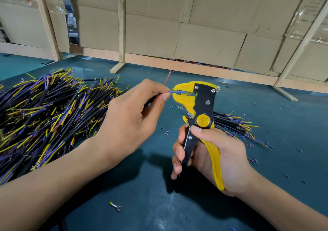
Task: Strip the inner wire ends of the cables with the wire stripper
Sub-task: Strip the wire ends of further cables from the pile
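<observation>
Yellow-and-black wire stripper [198, 113] stands roughly upright over teal table [142, 186], head uppermost, handles down. Right hand [213, 154] grips both handles: thumb lies across black body just below round yellow pivot cap, fingers curl round black handle on the side nearer centre, yellow handle runs down against palm. Stripper mouth faces the left hand; whether mouth is fully clamped cannot be told.

Left hand [131, 117] pinches one cable [156, 95] btwn thumb and forefinger, fingertips together just beside stripper head. Cable's black sheath shows behind the fingers. Blue inner wire [177, 92] runs from fingertips into the stripper mouth. Red inner wire [167, 78] of same cable sticks up and away from the fingers, clear of the tool. A yellow-green strand shows at fingertips, near top of mouth.

Large pile of cables [44, 113], black sheaths w/ blue and yellow inner ends, lies on table to person's left, partly under left forearm. Smaller bundle of cables [236, 124] lies on table behind the stripper, on person's right, ends fanned outward.

Small insulation offcuts [255, 160], blue and red, scattered on table round the tool and right-hand bundle. Ring terminal [116, 206] w/ yellow sleeve lies on table near bottom centre, apart from both hands. Cardboard panels [204, 26] in wooden frame [121, 26] stand along far edge of table
</observation>
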A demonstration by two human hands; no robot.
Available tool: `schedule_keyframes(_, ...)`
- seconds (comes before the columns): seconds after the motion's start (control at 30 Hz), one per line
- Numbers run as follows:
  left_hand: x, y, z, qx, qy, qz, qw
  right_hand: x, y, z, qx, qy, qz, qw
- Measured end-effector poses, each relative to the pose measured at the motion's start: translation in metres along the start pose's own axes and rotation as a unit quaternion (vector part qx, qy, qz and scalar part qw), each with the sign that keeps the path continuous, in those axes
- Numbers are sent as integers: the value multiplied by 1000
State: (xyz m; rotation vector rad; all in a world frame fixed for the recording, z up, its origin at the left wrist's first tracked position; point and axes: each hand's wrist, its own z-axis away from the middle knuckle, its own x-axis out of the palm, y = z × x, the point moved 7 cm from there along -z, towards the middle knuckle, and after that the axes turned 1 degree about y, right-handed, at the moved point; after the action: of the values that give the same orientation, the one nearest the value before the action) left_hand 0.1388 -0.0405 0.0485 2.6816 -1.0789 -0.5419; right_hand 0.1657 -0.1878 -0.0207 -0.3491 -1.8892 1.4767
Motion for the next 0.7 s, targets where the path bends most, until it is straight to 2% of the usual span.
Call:
schedule_keyframes(0.23,1,2,0,36,-17,-25,999,2,0,0,5,-4,-4,1000)
schedule_keyframes(0.7,0,5,0,31,-10,-16,999,2,0,2,20,-3,-8,1000)
